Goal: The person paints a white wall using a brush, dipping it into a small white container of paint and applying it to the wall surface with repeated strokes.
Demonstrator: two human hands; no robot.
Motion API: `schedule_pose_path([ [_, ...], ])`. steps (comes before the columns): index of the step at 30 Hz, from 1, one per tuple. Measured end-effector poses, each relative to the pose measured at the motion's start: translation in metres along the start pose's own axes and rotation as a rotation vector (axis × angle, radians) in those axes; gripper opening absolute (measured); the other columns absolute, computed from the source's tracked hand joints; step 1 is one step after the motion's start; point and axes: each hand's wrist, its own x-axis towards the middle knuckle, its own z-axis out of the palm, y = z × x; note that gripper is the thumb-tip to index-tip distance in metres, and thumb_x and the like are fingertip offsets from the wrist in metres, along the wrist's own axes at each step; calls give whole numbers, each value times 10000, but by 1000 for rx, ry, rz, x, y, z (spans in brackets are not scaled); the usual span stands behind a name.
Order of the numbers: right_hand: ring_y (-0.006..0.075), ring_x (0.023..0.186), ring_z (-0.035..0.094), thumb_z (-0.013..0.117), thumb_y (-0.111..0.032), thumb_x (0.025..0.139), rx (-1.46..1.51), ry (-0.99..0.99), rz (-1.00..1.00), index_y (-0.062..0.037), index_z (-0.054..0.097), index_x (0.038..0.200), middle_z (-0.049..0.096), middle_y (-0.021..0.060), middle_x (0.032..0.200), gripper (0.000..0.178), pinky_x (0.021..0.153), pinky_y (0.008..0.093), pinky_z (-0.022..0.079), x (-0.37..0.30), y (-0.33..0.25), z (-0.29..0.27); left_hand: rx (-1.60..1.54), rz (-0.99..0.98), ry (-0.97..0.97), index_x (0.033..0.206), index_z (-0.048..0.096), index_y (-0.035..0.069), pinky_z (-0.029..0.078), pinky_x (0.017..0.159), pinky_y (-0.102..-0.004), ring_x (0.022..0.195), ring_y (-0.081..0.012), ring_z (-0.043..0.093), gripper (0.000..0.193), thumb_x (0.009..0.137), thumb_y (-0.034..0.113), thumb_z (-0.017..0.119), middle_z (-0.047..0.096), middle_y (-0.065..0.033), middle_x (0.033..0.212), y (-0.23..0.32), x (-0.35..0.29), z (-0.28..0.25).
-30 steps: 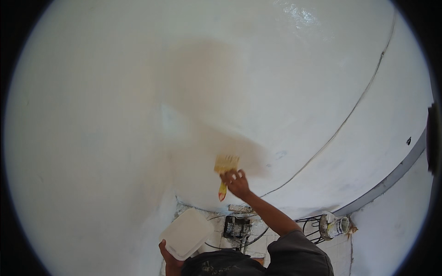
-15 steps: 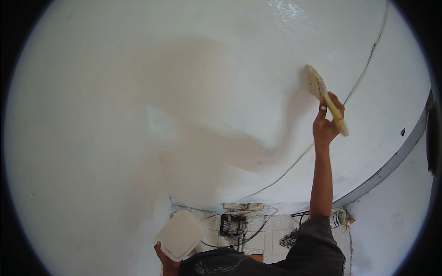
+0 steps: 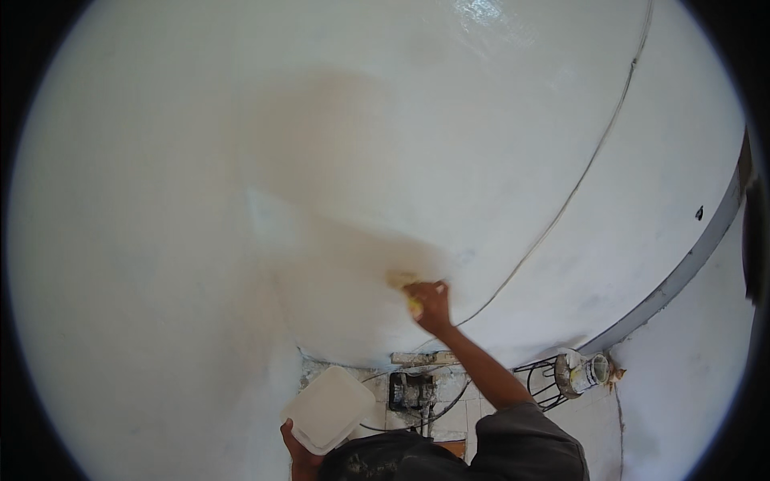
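Observation:
My right hand (image 3: 431, 306) is closed round the yellowish handle of a paintbrush (image 3: 403, 280). The brush is smeared by motion, with its bristles pointing up and left. It is in front of the lower middle of a white wall (image 3: 337, 152); whether the bristles touch the wall I cannot tell. Low on the left, my left hand (image 3: 301, 446) grips a white square plastic tub (image 3: 329, 409) by its near edge. The tub's pale inside faces up, and how much paint it holds is hard to make out.
A thin cable (image 3: 573, 188) runs down the wall on the right. On the tiled floor below stand a black paint-smeared tray (image 3: 410, 393) and a wooden strip (image 3: 423, 358). A stool (image 3: 568, 377) and a paint-marked bucket (image 3: 597, 369) stand at the lower right.
My right hand has swung the paintbrush down and left from the upper right of the wall. The tub in my left hand has shifted slightly to the right.

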Motion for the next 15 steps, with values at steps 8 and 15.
schedule_pose_path([
  [8,268,883,609,596,68,713,-140,924,-36,-30,629,993,640,102,985,298,804,366,464,197,34,-239,10,6,29,1344,363,88,458,867,-545,1107,-362,520,703,804,535,411,493,-148,1255,0,-13,6],
  [15,270,865,584,657,-80,740,-493,703,-135,-58,626,1036,627,99,1042,298,768,400,411,159,47,-125,-61,-4,-6,1349,356,75,450,886,-549,1116,-369,515,720,800,538,415,481,-162,1270,-3,-4,-5],
])
